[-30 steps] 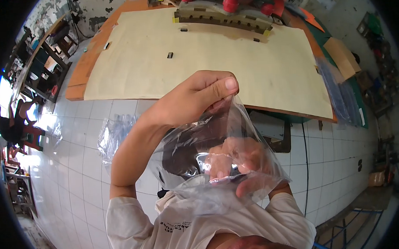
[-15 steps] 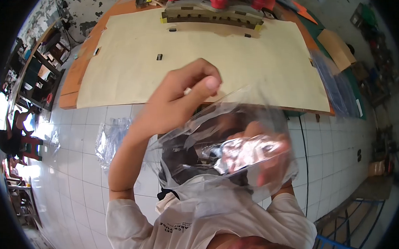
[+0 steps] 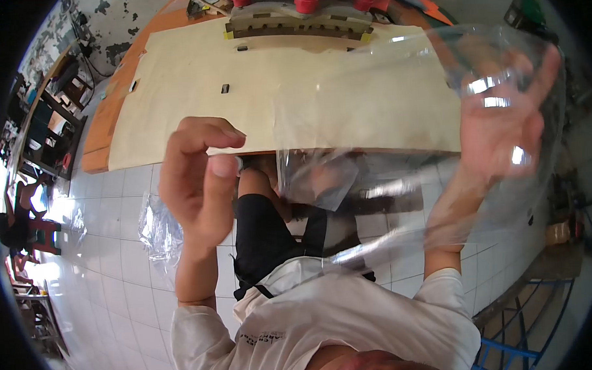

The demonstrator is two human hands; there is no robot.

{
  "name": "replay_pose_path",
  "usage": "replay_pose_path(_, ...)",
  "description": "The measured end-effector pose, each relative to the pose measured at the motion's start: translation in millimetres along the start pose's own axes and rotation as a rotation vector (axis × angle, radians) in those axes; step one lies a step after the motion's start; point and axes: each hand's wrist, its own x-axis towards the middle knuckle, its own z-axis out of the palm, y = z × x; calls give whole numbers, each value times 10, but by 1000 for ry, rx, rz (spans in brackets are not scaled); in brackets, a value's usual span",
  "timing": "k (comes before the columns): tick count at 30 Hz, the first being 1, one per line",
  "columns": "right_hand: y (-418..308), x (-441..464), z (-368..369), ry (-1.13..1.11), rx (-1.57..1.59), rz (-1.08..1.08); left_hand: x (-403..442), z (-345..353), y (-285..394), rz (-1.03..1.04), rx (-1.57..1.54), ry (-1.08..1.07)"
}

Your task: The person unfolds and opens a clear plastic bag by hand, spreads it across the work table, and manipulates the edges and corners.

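Observation:
A large clear plastic bag [image 3: 385, 110] spreads across the middle and right, in front of the table edge. My right hand [image 3: 502, 119] is seen through the clear plastic at the right, apparently inside the bag, with fingers spread and raised. Glare on the film covers parts of its palm and fingers. My left hand [image 3: 201, 178] is up at the left of the bag's near edge, apart from it. Its fingers are curled, with a gap between thumb and forefinger and nothing seen between them.
A table [image 3: 97, 149] covered with a cream sheet [image 3: 175, 78] stands ahead. A long slotted bar [image 3: 297, 28] with red-knobbed parts lies at its far side; a small dark block [image 3: 225, 88] sits on the sheet. Crumpled clear plastic [image 3: 159, 229] lies on the tiled floor.
My right hand has moved up and right, stretching the bag out from a bunched shape over my lap. My left hand has shifted left and down, away from the bag.

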Motion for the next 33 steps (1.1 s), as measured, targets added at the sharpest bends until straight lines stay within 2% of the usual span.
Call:
replay_pose_path(1, -9, 73, -92, 33, 22, 12, -1, 33, -23, 7, -6, 1)
replay_pose_path(3, 12, 224, -250, 63, 40, 23, 19, 74, -69, 250, 68, -50)
replay_pose_path(5, 58, 380, -371, 42, 43, 56, 84, 71, -47, 292, 104, -96)
replay_pose_path(7, 177, 498, -318, 8, 55, 51, 202, 110, 50, 455, 230, -283)
replay_pose_path(9, 307, 593, -199, 344, -132, -3, 213, 121, 61, 433, 195, -304)
replay_pose_path(12, 376, 612, -204, 432, -4, 96, 202, 98, 7, 397, 244, -312)
replay_pose_path(17, 477, 464, -555, 269, 66, 140, 120, 100, -36, 374, 338, -501)
replay_pose_path(19, 486, 445, -542, 242, 121, 139, 73, 135, -148, 577, 589, -564)
replay_pose_path(21, 466, 433, -520, 236, 131, 132, -31, 219, -264, 567, 640, -519)
replay_pose_path(22, 451, 426, -482, 234, 134, 135, -102, 262, -398, 621, 654, -345)
replay_pose_path(25, 413, 387, -423, 252, 78, 134, -166, 360, -595, 671, 691, -61)
replay_pose_path(27, 388, 328, -510, 196, 246, 141, -125, 401, -623, 669, 717, 52)
replay_pose_path(31, 369, 199, -436, 239, 236, 139, 47, 421, -459, 670, 773, 49)
replay_pose_path(33, 411, 66, -469, 369, 288, 158, 138, 451, -345, 697, 757, 35)
